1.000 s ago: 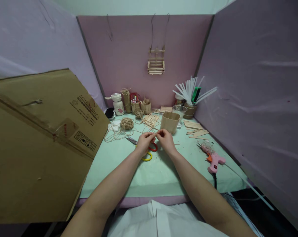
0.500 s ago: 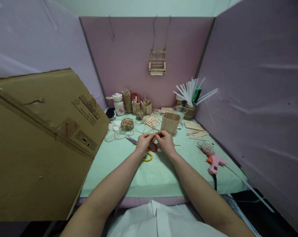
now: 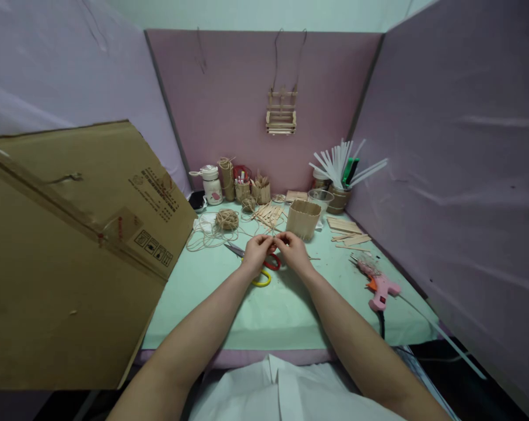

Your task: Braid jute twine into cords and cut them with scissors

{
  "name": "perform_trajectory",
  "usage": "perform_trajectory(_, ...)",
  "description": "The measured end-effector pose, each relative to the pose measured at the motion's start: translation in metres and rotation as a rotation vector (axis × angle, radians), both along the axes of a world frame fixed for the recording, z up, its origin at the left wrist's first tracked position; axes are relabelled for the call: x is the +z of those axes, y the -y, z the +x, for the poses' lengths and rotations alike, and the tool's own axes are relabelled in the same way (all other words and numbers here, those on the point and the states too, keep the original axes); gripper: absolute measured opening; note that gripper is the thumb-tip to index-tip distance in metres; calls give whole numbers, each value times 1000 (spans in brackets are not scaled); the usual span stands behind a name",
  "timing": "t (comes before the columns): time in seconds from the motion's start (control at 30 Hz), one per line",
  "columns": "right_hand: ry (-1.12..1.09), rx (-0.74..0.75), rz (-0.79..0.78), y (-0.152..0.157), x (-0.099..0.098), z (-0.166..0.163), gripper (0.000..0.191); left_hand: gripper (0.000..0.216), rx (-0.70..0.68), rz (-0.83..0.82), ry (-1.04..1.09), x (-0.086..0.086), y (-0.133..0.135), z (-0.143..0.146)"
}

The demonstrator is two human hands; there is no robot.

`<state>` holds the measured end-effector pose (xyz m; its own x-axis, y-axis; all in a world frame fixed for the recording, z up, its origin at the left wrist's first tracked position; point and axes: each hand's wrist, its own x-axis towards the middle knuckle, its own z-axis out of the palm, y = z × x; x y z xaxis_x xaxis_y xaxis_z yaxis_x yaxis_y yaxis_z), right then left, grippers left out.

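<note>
My left hand (image 3: 256, 252) and my right hand (image 3: 294, 249) meet fingertip to fingertip over the middle of the green table (image 3: 268, 316). Both pinch a thin strand of twine (image 3: 274, 237) between them. The strand trails left to loose loops and a twine ball (image 3: 226, 219). Under my hands lie scissors (image 3: 264, 270) with one red and one yellow handle. Just behind my right hand stands a small box of wooden sticks (image 3: 302, 218).
A large cardboard sheet (image 3: 71, 251) leans over the table's left side. A pink glue gun (image 3: 377, 285) lies at the right with its cord. Along the back stand a white bottle (image 3: 212, 184), stick holders, loose sticks (image 3: 347, 231), a cup of white rods (image 3: 337, 175). A stick basket (image 3: 281, 117) hangs on the wall.
My hands stay together on the twine with only small finger movement. The view has shifted slightly.
</note>
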<state>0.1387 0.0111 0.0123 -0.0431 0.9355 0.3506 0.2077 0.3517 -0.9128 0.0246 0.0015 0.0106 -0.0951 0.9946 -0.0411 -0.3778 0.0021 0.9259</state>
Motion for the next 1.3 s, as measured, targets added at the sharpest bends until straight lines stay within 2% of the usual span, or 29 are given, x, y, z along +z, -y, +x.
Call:
perform_trajectory(0.17,-52,-15,-37,-4,-3,3,25,20,-40,111,-140,-4,-2,0)
perform_trajectory(0.3,-50,-19,-59,-6,-4,4,24,12,17,203,-373,-5,-2,-4)
perform_trajectory(0.43,-66,-160,-27,-11,-8,7,21,10,-9,225,-532,-6,2,0)
perform_trajectory(0.57,-148,-279,-21,-17,-16,7,20,9,-39,197,-600,-9,4,8)
perform_trajectory(0.77,-259,-301,-87,-17,-21,2,19,11,-54,200,-569,-12,2,8)
perform_trajectory(0.87,-319,-208,-137,-15,-17,3,20,14,-36,164,-503,-11,2,6)
perform_trajectory(1.03,-374,-5,-220,-14,-7,7,24,23,-24,2,-290,-8,2,4)
perform_trajectory(1.3,-387,28,-184,-11,-2,7,26,11,-153,-127,-166,4,6,2)
